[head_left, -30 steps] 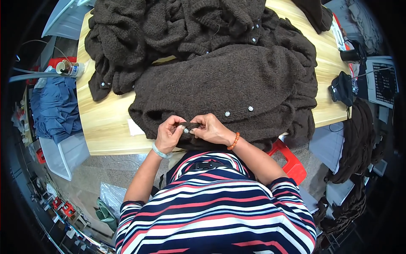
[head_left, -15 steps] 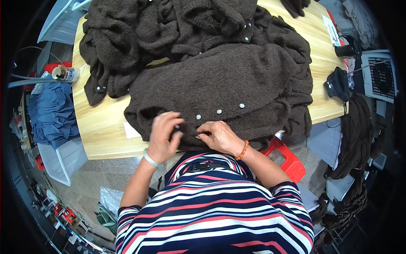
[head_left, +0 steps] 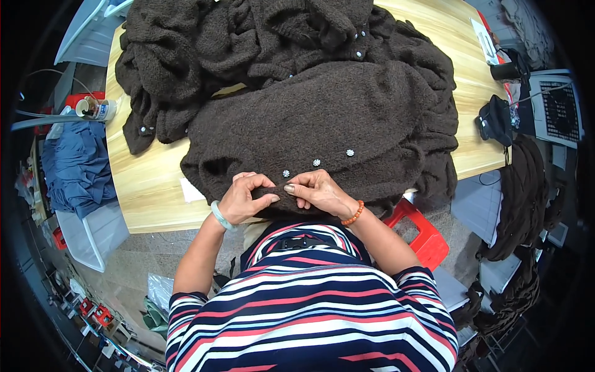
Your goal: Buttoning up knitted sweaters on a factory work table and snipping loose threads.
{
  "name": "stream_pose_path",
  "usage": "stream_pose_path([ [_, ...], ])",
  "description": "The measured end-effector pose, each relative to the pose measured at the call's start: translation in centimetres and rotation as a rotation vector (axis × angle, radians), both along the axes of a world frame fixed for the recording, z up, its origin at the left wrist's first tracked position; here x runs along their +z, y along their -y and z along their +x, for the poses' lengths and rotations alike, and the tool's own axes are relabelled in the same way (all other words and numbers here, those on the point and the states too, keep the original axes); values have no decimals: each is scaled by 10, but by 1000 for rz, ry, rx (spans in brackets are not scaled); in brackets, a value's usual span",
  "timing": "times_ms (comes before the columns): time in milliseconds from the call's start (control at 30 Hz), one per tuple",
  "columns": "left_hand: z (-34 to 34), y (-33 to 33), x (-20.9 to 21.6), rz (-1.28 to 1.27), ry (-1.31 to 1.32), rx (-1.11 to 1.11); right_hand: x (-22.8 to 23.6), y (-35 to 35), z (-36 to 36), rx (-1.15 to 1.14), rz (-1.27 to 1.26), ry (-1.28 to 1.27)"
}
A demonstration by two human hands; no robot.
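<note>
The near hem of a brown cardigan (head_left: 310,124) is pinched between the fingertips of the left hand (head_left: 243,199) and the right hand (head_left: 317,193), thumbs almost touching. The cardigan is spread on a wooden table (head_left: 145,180), three shiny buttons (head_left: 317,162) just beyond the knuckles.

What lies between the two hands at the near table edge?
In the head view, a pinched fold of the dark brown knitted cardigan spans between left hand and right hand.
</note>
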State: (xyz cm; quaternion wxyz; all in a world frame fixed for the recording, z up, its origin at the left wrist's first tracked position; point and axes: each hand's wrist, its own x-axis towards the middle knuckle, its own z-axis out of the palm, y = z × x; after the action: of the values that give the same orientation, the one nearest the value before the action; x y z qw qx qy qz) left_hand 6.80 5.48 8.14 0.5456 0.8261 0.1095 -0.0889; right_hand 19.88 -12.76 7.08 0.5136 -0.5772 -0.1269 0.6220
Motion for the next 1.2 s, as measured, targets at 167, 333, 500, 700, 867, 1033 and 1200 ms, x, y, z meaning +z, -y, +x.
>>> stream_pose_path([
  [167,-1,3,-4,8,21,8,8,-5,-3,-16,34,28],
  [333,-1,9,-3,72,0,-14,22,-14,-8,76,222,723],
  [500,-4,19,-6,245,51,-53,20,-14,-16,64,362,729],
  [700,-3,14,-12,239,54,-62,7,-9,-22,24,243,712],
  [867,4,3,-4,55,-66,-88,2,-10,-16,-53,-12,160],
  [1033,3,1,-7,48,-113,-96,3,-9,-9,49,8,231],
  [1200,-6,12,-12,159,57,-66,14,-11,-12,139,210,729],
])
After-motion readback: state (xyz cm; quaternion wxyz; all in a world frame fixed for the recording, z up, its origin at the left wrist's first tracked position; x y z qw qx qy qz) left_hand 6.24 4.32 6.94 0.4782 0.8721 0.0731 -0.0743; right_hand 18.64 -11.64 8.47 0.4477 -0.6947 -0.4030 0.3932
